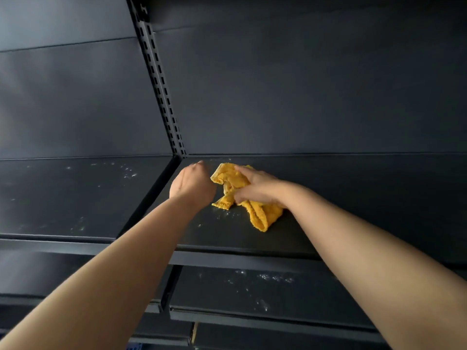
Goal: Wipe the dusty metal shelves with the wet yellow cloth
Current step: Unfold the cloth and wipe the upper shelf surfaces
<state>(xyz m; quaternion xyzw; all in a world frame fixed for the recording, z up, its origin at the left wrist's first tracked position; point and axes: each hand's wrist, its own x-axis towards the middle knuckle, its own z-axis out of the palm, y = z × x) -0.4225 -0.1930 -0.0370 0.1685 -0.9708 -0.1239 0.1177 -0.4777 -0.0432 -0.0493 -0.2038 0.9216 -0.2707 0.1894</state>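
Observation:
A crumpled yellow cloth [255,210] lies on the dark metal shelf [353,203] near its back left corner. My right hand [255,188] lies on top of the cloth with fingers curled into its folds, holding it against the shelf. My left hand [193,184] is just left of the cloth, fingers curled under and out of sight; I cannot tell whether it touches the cloth or the shelf. White dust specks show on the shelf around the cloth.
A slotted upright post [161,84] divides two bays. The left bay's shelf [63,198] carries white dust specks. A lower shelf [265,291] below is also dusty. Dark back panels close off the rear.

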